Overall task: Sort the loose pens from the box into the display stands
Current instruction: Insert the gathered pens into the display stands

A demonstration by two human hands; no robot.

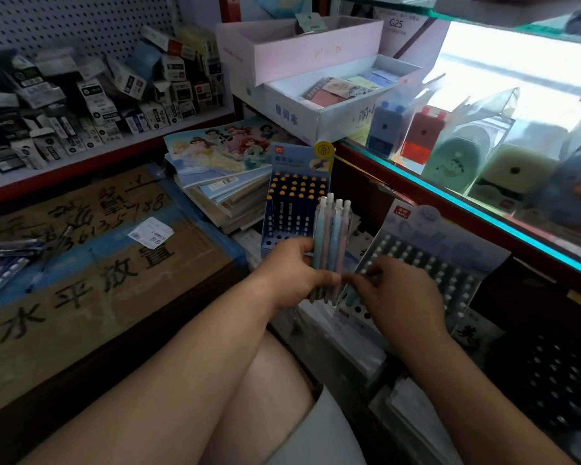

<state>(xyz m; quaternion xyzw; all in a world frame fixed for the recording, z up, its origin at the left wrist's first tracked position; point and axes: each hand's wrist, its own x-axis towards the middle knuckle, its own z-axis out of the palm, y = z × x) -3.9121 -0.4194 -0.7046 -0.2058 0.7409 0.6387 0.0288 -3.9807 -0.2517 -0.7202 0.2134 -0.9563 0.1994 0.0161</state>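
Left forearm in from the near left, bare, angled up toward the centre. Left hand thumb-side up, fingers curled round the lower barrels of four pastel pens, thumb pressed across their front. Pens upright, clicker ends up, fanned side by side.

Right forearm in from the near right, wrist bent inward. Right hand with its back to the camera, fingers curled, thumb and forefinger meeting at the bottom of the same bundle, just right of the left thumb. Seemingly pinching one teal barrel, though blurred there.

Just behind the pens, the blue display stand, upright, dark orange-tipped pens in its far rows, bare holes in the near rows. To the right, partly under the right hand, the grey display stand, tilted back, dotted with white-tipped pens.

On the left, a taped cardboard box, a few loose dark pens on its far-left edge.
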